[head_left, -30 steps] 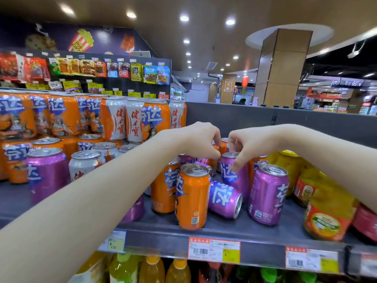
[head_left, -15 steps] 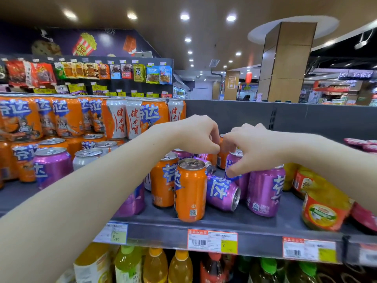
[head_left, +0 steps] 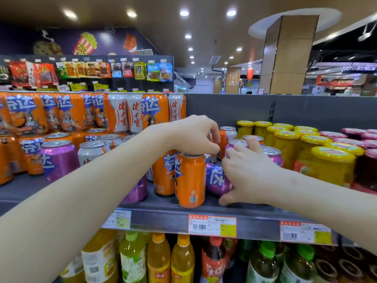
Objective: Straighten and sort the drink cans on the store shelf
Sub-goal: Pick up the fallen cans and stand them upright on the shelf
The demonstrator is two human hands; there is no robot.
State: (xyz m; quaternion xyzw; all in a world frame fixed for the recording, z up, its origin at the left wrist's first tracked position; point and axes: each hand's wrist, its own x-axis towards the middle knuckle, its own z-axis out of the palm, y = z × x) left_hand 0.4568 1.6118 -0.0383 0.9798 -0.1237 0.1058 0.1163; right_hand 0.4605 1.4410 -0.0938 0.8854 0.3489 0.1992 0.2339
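On a supermarket shelf (head_left: 255, 216), a person's two bare hands work a muddle of drink cans; the sorting looks, by this view, barely begun. At centre, orange and purple cans are mixed; one purple can (head_left: 217, 179) lies toppled on its side, just behind an upright orange can (head_left: 190, 178) at the shelf's front edge. The right hand (head_left: 247, 174) curls over the fallen can, thumb low at the shelf and fingers reaching up to the rim of a standing purple can (head_left: 237, 142); whether it truly grips either cannot be told. The left hand (head_left: 192, 135) hovers above, fingertips drawn together as if pinching something hidden behind them. Count near the hands: about four orange upright, three purple upright, one purple down, another purple partly hidden by the left forearm. Further left, silver and purple cans stand among the orange, so colours remain unsorted; yellow-lidded jars (head_left: 330, 164) stand at right.
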